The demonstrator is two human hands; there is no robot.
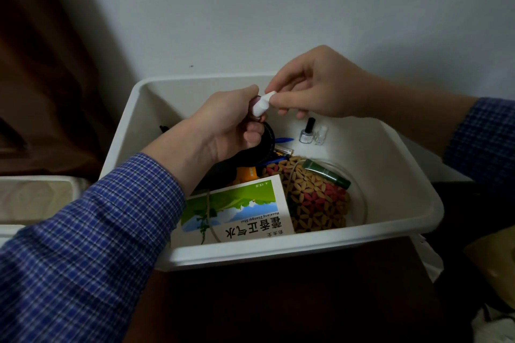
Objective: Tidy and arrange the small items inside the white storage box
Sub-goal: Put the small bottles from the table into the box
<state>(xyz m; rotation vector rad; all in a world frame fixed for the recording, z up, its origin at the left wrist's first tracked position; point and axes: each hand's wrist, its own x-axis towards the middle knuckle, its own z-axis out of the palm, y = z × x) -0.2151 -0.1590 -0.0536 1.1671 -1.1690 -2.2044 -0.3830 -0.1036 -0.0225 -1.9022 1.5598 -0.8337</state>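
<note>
Above the white storage box [390, 234], both hands meet on a small white bottle [262, 104]. My left hand [228, 125] grips its lower end and also holds a black cord or strap [267, 136]. My right hand [315, 86] pinches the bottle's top between thumb and fingers. Inside the box lie a green-and-white medicine carton [237, 211], a woven flower-pattern mat [315, 198], a dark green tube [326, 174], a nail-polish bottle with a black cap [307, 131], a small clear bottle [321, 135], pens and a battery [282, 151].
The box stands against a pale wall, on a dark surface [278, 301]. A brown curtain [41, 64] hangs at the left. A second pale container [33, 198] sits left of the box. Brown paper [496, 264] lies at the right edge.
</note>
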